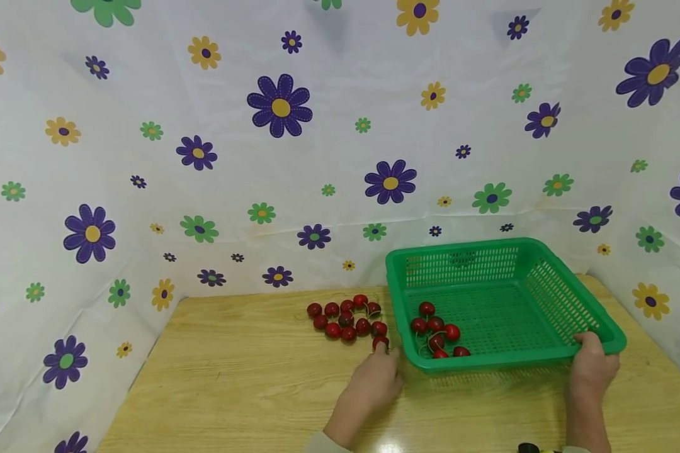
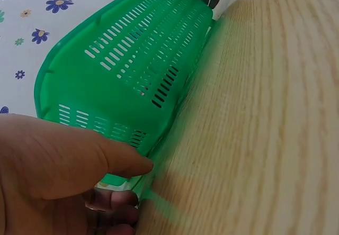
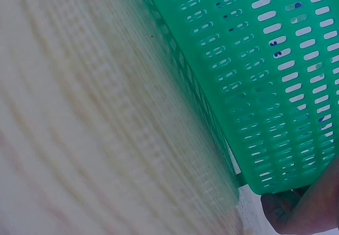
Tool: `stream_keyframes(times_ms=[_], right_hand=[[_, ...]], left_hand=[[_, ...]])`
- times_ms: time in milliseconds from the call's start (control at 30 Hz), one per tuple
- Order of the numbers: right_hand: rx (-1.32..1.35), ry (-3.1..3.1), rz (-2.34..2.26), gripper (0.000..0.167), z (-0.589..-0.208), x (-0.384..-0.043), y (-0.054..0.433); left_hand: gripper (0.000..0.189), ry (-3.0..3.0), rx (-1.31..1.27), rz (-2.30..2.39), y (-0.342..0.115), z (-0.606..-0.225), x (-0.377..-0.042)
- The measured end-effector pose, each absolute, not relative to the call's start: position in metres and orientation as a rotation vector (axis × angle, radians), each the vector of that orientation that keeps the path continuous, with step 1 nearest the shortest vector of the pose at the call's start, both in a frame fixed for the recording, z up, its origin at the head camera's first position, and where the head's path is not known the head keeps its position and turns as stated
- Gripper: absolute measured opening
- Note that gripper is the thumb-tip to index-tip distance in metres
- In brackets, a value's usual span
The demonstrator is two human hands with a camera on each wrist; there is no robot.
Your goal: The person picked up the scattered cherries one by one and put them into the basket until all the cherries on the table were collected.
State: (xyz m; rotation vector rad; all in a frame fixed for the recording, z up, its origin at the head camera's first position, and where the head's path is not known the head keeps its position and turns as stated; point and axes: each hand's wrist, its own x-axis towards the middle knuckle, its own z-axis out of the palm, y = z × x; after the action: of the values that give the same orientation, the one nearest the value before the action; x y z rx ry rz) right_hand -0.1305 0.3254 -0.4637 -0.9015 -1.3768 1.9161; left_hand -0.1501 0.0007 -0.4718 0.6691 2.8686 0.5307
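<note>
Backdrop point(image 1: 226, 182), white, printed with purple, yellow and green flowers; hangs along the left, behind the tabletop and along the right. Tabletop point(image 1: 226, 377), pale wood grain; carries all items below. Clock directions read from the head view, twelve being the far side.

Loose cherries point(image 1: 345, 319), about a dozen, dark red, some with stems; grouped on the tabletop at nine o'clock from the green basket, just beside its wall. Nearest cherry point(image 1: 379, 340), at the group's four o'clock, partly covered by fingertips.

Left hand point(image 1: 375, 380), light sleeve point(image 1: 325, 444) at the wrist; at eight o'clock from the basket, reaching toward twelve, fingertips at the nearest cherry. Whether it pinches that cherry cannot be told; the left wrist view shows the thumb extended beside the basket and the other fingers bent below.

Green basket point(image 1: 498, 360), rectangular, slotted walls and base; right-hand half of the tabletop. Contents: basket cherries point(image 1: 435, 324), seven visible, some stemmed, clustered between eight and nine o'clock inside.

Dark object point(image 1: 528, 448), near six o'clock from the basket, cropped by the lower edge; kind unclear.

Right hand point(image 1: 594, 372), at the basket's four o'clock corner, grasping it, thumb over the rim.
</note>
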Motion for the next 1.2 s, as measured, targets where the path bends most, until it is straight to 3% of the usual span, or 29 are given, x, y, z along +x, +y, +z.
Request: stream_keyframes(times_ms=[200, 667, 933, 1200], right_hand=[[-0.897, -1.358, 1.912, 0.019, -0.4643, -0.1316, 0.3255], [-0.900, -1.355, 1.926, 0.023, -0.4635, -0.1319, 0.3261], [-0.900, -1.374, 1.920, 0.022, -0.4642, -0.1308, 0.3259], [-0.889, -1.368, 1.919, 0.022, -0.4647, -0.1312, 0.3259]], left_hand=[[0.030, 2.893, 0.655, 0.526, 0.0023, -0.4724, -0.1485], [0.028, 2.960, 0.585, 0.452, 0.0066, -0.4722, -0.1434], [0.004, 3.107, 0.536, 0.395, 0.0021, -0.4738, -0.1441], [0.006, 3.184, 0.460, 0.442, -0.0029, -0.4765, -0.1460]])
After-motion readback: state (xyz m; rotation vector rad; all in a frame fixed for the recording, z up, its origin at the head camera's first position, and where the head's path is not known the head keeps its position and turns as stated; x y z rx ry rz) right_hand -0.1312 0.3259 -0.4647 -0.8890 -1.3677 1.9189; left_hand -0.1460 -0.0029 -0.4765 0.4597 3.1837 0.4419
